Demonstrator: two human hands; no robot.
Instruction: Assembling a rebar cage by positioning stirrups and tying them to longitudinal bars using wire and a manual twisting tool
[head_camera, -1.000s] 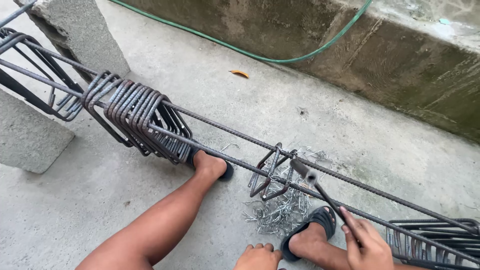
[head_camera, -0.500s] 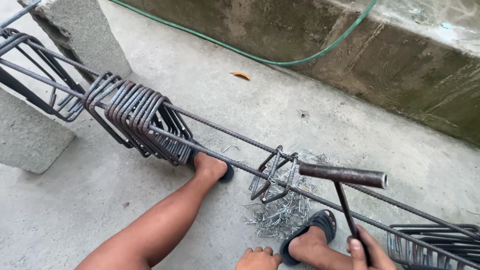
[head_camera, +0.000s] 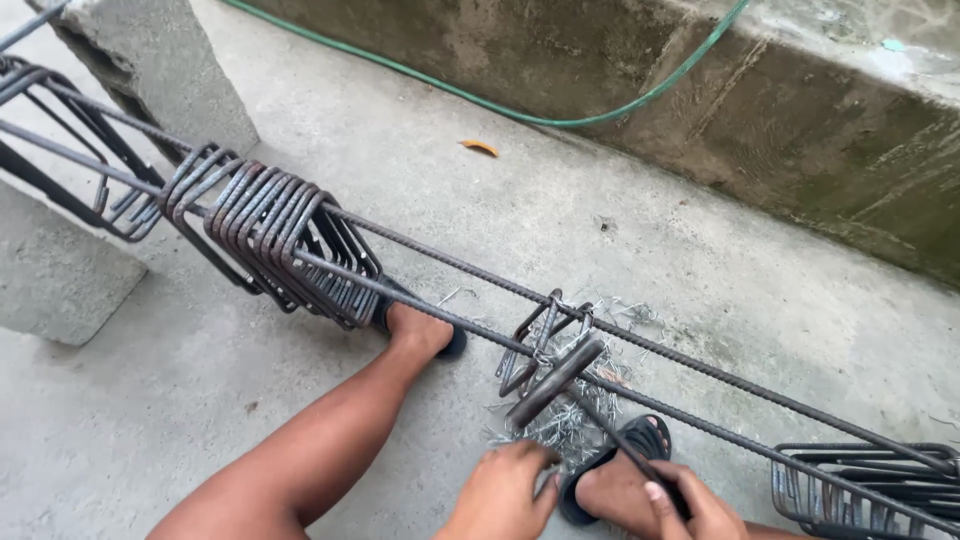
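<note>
My right hand (head_camera: 690, 505) grips the thin shaft of a metal tying tool (head_camera: 556, 382). Its thick cross bar lies against the near long rebar (head_camera: 700, 418), just below a single stirrup (head_camera: 545, 330) that hangs on the two long bars. My left hand (head_camera: 500, 488) is at the bottom edge with fingers curled down over a heap of short tie wires (head_camera: 548, 428). Whether it holds any wire is hidden. A tight bundle of several stirrups (head_camera: 280, 240) hangs on the bars to the left, above my left foot (head_camera: 420, 330).
Concrete blocks (head_camera: 60, 275) (head_camera: 160, 60) carry the bars at the left. More stirrups (head_camera: 870, 485) sit on the bars at the lower right. A green hose (head_camera: 520, 115) runs along a low concrete wall (head_camera: 800, 130) at the back. My right foot (head_camera: 615, 485) wears a dark sandal.
The tool's cross bar has swung from pointing right down to the near rebar at the single stirrup. My left hand has come up further into view, toward the wire heap.
</note>
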